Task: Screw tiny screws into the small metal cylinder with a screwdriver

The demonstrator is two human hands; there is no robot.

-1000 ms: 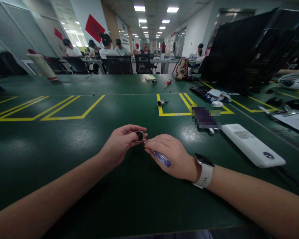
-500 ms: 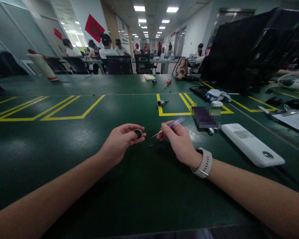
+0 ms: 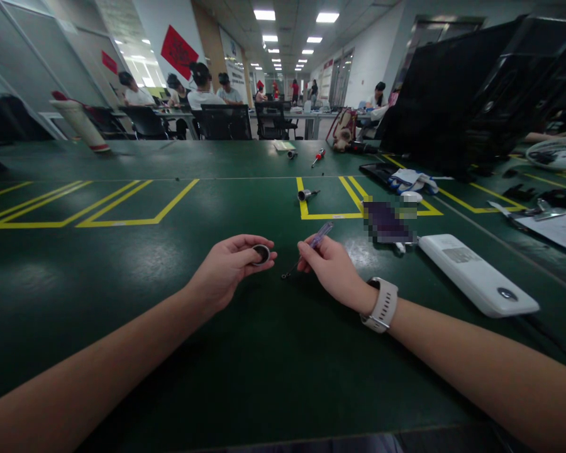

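Observation:
Between its thumb and fingers, my left hand [image 3: 233,264] grips a round metal ring-shaped part [image 3: 262,254], its dark opening turned toward me. My right hand [image 3: 332,267] is closed around a screwdriver with a clear purplish handle [image 3: 321,234]. The screwdriver's thin shaft points down and left. Its tip is at a tiny dark part [image 3: 283,276] with small round holes, lying on the green table [image 3: 264,365]; whether the two touch I cannot tell. The ring is held above the table, left of the screwdriver.
A metal cup-shaped part with a shaft [image 3: 305,195] lies on yellow tape ahead. Right of my hand are a partly blurred phone [image 3: 387,223] and a white power bank [image 3: 476,274]. Farther back lie a red screwdriver [image 3: 318,157], gloves [image 3: 410,180] and a clipboard [image 3: 556,223].
My right hand has tilted the screwdriver more steeply and brought its tip down to the tiny dark part. My left hand has stayed in place with the ring.

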